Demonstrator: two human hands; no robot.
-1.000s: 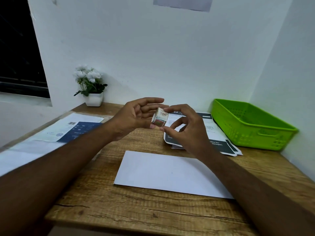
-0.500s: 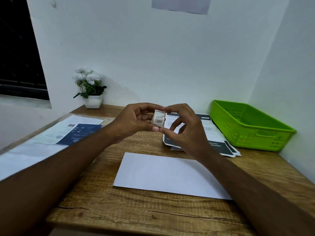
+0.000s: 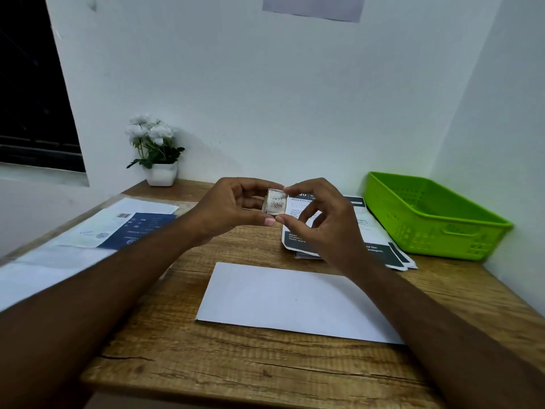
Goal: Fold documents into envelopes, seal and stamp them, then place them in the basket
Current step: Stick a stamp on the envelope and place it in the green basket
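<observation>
L hand [image 3: 227, 211] and R hand [image 3: 324, 228] pinch the stamp [image 3: 275, 203] between thumb & fingers [image 3: 300, 187], prob. to peel it. Envelope [image 3: 295, 302] lies flat on the tabletop [image 3: 236, 364] below, ready for sticking; basket [image 3: 442, 237] waits far R.

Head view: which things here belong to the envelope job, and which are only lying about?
For the job: stamp, pinched by left hand and right hand; white envelope, flat on the table; printed documents beside the green basket.

Lying about: potted white flowers; sheet on the wall; blue-and-white papers at the left, possibly spare documents.
</observation>
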